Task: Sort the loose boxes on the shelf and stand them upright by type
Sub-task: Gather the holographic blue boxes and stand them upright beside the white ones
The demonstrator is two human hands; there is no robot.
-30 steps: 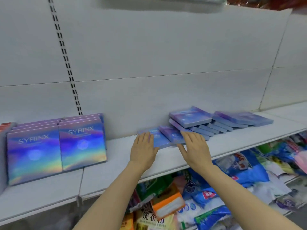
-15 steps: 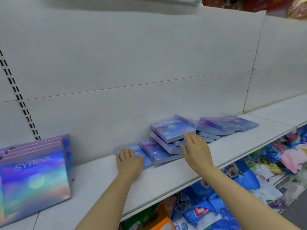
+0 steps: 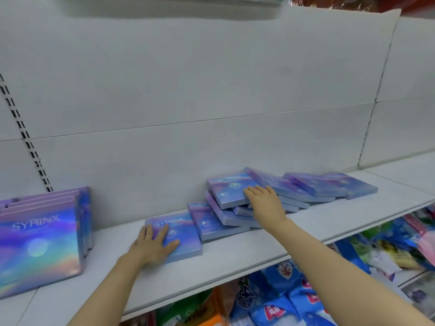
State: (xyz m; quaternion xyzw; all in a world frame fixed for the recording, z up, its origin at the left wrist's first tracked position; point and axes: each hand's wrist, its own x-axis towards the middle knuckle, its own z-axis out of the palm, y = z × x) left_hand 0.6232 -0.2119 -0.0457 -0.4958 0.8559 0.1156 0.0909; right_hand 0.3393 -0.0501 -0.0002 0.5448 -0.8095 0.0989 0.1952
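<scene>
A white shop shelf (image 3: pixel 235 260) runs in front of me, backed by pale panels, with bags of goods (image 3: pixel 294 300) crowded on the level below. The loose boxes (image 3: pixel 270 198) lie toppled in an overlapping slide along the middle of the shelf, flat or tilted against one another, none upright. My left hand (image 3: pixel 153 245) lies flat with straight fingers on the nearest, leftmost box (image 3: pixel 179 231), pressing it and gripping nothing. My right hand (image 3: pixel 263 203) rests, fingers relaxed and extended, against the near edge of the top tilted box (image 3: pixel 230 188), not curled round it.

I judge these boxes to be light, stiff card with a glossy skin, so they will probably slip over each other; taking each by its thin edges, thumb on one face and fingers on the other, looks safest. Pulling from low in the heap may send the upper ones sliding toward the shelf's near lip.

At the far left a row of larger upright boxes (image 3: pixel 40 245) stands face out, well apart from the heap, with bare shelf between. A slotted upright rail (image 3: pixel 26 137) runs up the back panel.
</scene>
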